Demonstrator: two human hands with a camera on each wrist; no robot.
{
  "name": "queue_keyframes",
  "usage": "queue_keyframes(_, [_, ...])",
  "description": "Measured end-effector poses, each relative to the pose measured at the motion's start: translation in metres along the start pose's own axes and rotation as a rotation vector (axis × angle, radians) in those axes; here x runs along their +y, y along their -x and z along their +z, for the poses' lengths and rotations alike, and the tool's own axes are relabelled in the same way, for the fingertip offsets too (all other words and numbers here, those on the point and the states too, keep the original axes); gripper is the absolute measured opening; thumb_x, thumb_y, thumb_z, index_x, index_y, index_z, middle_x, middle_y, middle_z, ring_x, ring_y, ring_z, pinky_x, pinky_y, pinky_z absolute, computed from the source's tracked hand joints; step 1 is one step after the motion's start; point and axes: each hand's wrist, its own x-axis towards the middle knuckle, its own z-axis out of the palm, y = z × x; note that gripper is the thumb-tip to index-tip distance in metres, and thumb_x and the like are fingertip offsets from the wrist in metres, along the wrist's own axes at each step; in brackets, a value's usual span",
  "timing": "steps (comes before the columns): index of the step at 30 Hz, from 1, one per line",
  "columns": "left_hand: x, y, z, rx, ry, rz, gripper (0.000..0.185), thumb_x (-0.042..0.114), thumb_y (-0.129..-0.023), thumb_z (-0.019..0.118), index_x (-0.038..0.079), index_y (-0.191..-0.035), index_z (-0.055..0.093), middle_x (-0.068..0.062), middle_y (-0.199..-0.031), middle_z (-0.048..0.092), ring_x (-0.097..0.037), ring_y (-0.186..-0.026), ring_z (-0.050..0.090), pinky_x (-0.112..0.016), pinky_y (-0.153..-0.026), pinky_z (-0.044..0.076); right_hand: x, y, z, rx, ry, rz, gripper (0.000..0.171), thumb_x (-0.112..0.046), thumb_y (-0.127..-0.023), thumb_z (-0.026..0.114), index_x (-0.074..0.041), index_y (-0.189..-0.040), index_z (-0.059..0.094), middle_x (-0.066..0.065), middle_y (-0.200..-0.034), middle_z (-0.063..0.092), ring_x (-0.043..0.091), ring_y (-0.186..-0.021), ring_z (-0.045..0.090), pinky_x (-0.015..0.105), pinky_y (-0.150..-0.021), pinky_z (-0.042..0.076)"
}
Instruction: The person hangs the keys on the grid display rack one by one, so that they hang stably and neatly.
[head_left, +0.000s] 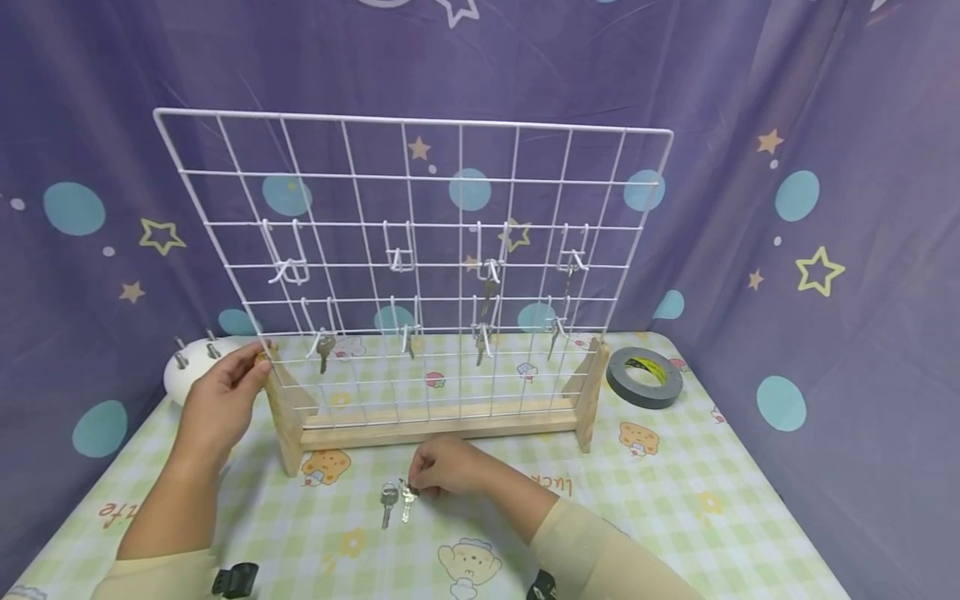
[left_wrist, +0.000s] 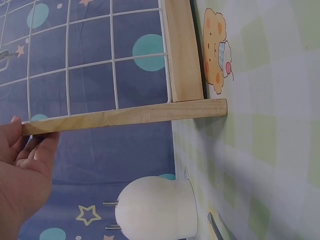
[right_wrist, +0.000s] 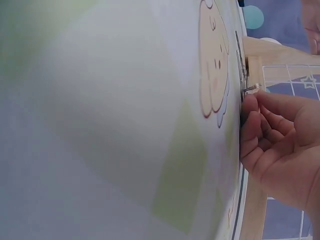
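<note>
Pinched key (head_left: 407, 498), blade toward the camera.

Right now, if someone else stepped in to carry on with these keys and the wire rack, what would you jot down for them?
Left hand: grips the top of the wire rack's left wooden foot, steadying it.
Right hand: fingers pinch one key on the tablecloth; a second key lies loose beside it.
Wire rack: upright, with several keys already on its white hooks; at least two upper hooks on the left look empty.
Left: the two keys on the cloth.
Also there: grey tape roll right of the rack, white holder behind the left hand.
</note>
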Motion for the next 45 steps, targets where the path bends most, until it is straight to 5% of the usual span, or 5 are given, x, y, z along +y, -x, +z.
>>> queue_keyframes(7, [-0.001, -0.001, 0.0, 0.006, 0.019, 0.011, 0.058, 0.047, -0.102, 0.044, 0.015, -0.15, 0.041, -0.015, -0.149, 0.046, -0.01, -0.125, 0.053, -0.004, -0.09, 0.046, -0.003, -0.002, 0.003, 0.01, 0.073, 0.022, 0.014, -0.022, -0.084, 0.078, -0.018, -0.089, 0.066, -0.006, -0.074, 0.064, 0.011, -0.061, 0.061, 0.023, -0.052, 0.053])
queue_keyframes(15, [-0.002, -0.001, 0.0, -0.001, 0.011, -0.003, 0.059, 0.049, -0.101, 0.044, 0.016, -0.15, 0.04, -0.014, -0.149, 0.046, -0.011, -0.125, 0.053, -0.005, -0.089, 0.047, -0.004, -0.001, 0.005, 0.016, 0.165, 0.03, 0.01, -0.019, -0.09, 0.072, -0.019, -0.081, 0.066, -0.006, -0.069, 0.064, 0.009, -0.058, 0.058, 0.021, -0.049, 0.049])
queue_keyframes(27, [-0.001, -0.001, 0.001, 0.002, 0.013, -0.003, 0.059, 0.048, -0.102, 0.044, 0.015, -0.15, 0.041, -0.015, -0.149, 0.046, -0.009, -0.124, 0.053, -0.006, -0.091, 0.047, -0.014, 0.005, -0.005, -0.009, 0.231, -0.075, 0.008, -0.028, -0.095, 0.066, -0.026, -0.087, 0.065, -0.01, -0.074, 0.065, 0.003, -0.064, 0.058, 0.019, -0.056, 0.049])
queue_keyframes(45, [-0.002, 0.0, 0.001, 0.001, 0.018, -0.003, 0.061, 0.049, -0.101, 0.045, 0.014, -0.15, 0.04, -0.015, -0.149, 0.046, -0.011, -0.126, 0.052, -0.004, -0.09, 0.046, -0.059, 0.03, -0.045, 0.082, -0.015, -0.226, 0.013, -0.033, -0.097, 0.063, -0.023, -0.102, 0.07, -0.007, -0.087, 0.07, 0.012, -0.079, 0.067, 0.022, -0.065, 0.058])
